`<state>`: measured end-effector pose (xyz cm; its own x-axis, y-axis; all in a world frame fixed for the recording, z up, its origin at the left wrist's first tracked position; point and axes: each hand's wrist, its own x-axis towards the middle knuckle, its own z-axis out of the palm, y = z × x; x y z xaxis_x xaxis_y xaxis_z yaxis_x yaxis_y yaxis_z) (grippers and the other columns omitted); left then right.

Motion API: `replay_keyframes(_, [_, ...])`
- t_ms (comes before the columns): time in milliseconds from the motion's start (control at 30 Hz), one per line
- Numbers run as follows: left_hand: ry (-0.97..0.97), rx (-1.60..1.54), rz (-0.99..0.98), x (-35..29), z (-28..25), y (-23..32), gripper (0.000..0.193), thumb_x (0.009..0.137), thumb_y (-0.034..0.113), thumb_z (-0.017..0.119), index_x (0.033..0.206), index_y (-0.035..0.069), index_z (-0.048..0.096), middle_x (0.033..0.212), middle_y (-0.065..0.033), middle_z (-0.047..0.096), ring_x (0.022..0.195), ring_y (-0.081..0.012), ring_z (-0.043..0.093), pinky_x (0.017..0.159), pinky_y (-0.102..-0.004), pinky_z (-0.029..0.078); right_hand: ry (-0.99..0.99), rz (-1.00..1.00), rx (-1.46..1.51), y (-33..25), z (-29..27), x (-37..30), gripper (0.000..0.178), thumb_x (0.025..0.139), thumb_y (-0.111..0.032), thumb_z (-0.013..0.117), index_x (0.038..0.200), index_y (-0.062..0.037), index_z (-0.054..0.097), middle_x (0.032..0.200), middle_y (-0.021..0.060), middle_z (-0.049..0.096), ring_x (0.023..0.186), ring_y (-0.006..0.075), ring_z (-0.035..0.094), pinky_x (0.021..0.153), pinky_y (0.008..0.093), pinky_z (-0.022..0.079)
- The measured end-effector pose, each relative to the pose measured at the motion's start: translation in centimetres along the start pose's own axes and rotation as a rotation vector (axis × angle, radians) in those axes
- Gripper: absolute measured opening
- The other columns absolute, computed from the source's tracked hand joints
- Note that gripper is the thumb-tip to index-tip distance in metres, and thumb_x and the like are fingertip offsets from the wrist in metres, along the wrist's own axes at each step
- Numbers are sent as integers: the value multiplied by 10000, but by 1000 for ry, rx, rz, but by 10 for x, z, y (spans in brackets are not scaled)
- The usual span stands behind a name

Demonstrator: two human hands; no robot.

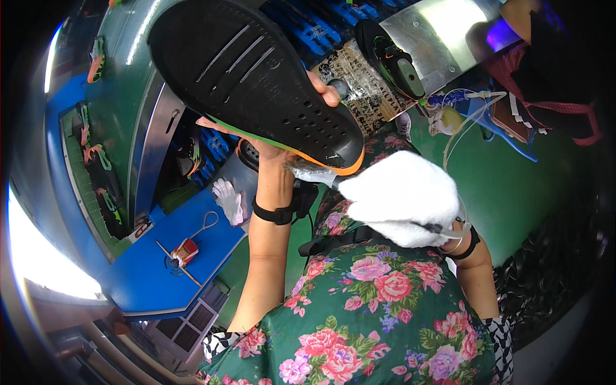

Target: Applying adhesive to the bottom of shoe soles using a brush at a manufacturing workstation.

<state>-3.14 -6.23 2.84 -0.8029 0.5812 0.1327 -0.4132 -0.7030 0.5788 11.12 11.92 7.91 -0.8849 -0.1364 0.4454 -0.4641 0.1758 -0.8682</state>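
Note:
A black shoe sole (250,70) with small round holes, long slots and a green-to-orange edge is held up in front of me. My left hand (273,153) grips it from beneath, its fingertips showing on the far edge. My right hand (404,199), in a white glove, is closed around a brush (313,172) with pale bristles. The brush tip is close beside the orange edge at the sole's near end; I cannot tell if it touches. A thin clear tube runs near the right wrist.
At left, a blue table (151,282) bears a light glove (230,200) and a red-and-white object (185,251) with sticks. Shoe parts (96,154) lie beyond. Another dark sole (394,61) rests near taped cardboard (359,83). Black strips (545,263) are heaped at right.

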Motion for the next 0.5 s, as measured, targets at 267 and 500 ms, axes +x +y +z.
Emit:
replay_keyframes(267, [-23,-32,8,-3,2,7,1108,770,937,481,1112,-106,630,1009,-178,651,927,-297,680,916,-448,512,6,23,-10,-6,0,0,280,760,-28,815,1031,-96,800,1045,86,780,864,240,728,746,341,582])
replay_keyframes(500, [-64,21,49,0,1,6,866,908,749,551,1118,-88,611,1003,-175,648,938,-299,673,935,-457,510,40,113,-26,-10,-12,0,274,762,-27,814,1028,-91,798,1038,88,779,856,239,726,740,342,582])
